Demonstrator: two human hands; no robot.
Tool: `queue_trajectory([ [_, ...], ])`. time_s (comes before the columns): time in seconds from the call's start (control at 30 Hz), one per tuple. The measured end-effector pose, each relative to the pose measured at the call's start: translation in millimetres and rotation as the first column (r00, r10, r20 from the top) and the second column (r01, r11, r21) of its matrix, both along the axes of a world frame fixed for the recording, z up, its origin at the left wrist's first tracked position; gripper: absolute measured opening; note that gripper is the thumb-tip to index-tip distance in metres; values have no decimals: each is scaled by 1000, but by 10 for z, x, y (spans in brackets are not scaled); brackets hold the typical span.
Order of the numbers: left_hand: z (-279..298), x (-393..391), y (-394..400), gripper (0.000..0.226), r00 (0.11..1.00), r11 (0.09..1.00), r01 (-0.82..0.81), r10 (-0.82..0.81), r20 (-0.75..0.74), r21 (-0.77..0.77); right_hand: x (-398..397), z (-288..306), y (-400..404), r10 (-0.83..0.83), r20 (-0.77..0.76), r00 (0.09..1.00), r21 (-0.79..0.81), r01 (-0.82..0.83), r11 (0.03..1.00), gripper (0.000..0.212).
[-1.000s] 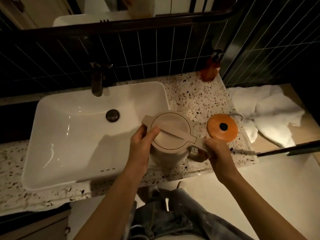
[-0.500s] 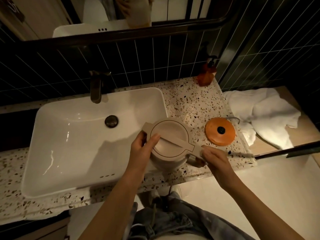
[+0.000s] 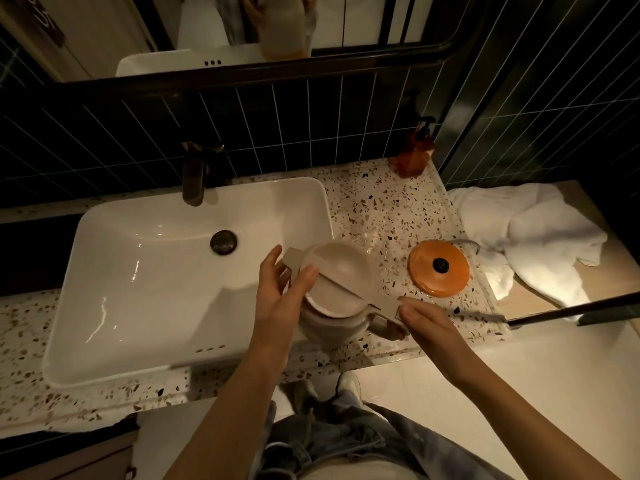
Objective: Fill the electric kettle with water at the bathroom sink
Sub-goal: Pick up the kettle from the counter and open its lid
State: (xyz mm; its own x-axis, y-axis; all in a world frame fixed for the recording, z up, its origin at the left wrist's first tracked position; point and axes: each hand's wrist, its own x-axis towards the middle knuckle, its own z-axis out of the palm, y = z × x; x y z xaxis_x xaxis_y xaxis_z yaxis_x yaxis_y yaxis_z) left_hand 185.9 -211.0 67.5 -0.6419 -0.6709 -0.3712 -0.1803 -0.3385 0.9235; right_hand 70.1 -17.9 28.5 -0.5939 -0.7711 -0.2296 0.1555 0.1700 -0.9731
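Observation:
The beige electric kettle point(image 3: 329, 327) stands on the speckled counter point(image 3: 374, 206) against the right rim of the white sink point(image 3: 138, 271). Its round lid point(image 3: 341, 268) is tilted up, and the body's rim shows beneath it. My left hand point(image 3: 280, 299) holds the lid at the spout side, thumb on top. My right hand point(image 3: 429, 323) grips the top end of the kettle's handle. The dark faucet point(image 3: 194, 174) stands behind the basin, with no water visibly running. The drain point(image 3: 223, 241) lies below it.
An orange round base disc point(image 3: 438, 268) lies on the counter right of the kettle. An amber pump bottle point(image 3: 414, 154) stands in the back corner. A white towel point(image 3: 540, 244) lies crumpled on a wooden surface further right. A dark rail point(image 3: 571, 310) crosses near my right hand.
The lid has come up and tilted away from the kettle's body under my left hand. My right hand has stayed at the handle. The view has shifted slightly.

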Motion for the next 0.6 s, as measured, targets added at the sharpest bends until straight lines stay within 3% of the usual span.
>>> queue_trajectory([
  [0.1,115,-6,87,78,999,974,21,-14,30,-226,19,20,-28,8,-14,1000,5,-8,1000,44],
  [0.2,230,-40,154,57,999,888,20,3,49,-458,20,28,-61,0,-39,999,13,0,1000,29],
  [0.27,277,-52,180,44,999,851,39,-20,42,-523,16,30,-50,-1,-50,999,14,1,1000,29],
  [0.4,324,-65,265,35,996,851,84,-91,11,-518,28,10,-6,-15,-81,997,34,18,999,36],
  [0.53,342,-84,373,33,997,978,13,-30,-76,-210,60,18,-23,-24,-107,994,58,31,998,32],
  [0.6,335,-92,392,36,996,996,-30,23,-88,-84,65,35,-28,-24,-112,993,55,30,998,33],
])
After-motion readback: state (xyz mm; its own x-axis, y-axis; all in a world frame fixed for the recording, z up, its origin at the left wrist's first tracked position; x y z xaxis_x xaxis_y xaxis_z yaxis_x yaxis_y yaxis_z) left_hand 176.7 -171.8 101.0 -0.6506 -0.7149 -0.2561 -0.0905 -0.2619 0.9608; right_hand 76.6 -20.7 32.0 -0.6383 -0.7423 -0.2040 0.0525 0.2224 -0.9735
